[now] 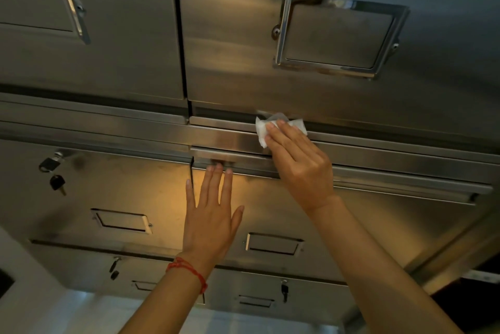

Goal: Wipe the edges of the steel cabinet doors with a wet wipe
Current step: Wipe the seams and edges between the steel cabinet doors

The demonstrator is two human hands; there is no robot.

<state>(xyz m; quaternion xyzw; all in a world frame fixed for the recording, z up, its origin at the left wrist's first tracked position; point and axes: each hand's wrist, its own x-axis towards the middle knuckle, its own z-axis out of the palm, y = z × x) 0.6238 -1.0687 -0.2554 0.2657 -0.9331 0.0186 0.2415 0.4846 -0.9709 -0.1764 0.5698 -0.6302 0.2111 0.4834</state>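
Stainless steel cabinet bank fills view. Wet wipe pressed flat on upper door's bottom edge by right hand, fingers extended. Left hand braced open on lower door. Edge-wiping underway; sideways stroke likely required next.

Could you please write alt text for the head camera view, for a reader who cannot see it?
A person's right hand presses a white wet wipe along a steel cabinet door's lower edge, while the left hand rests flat on the door below.
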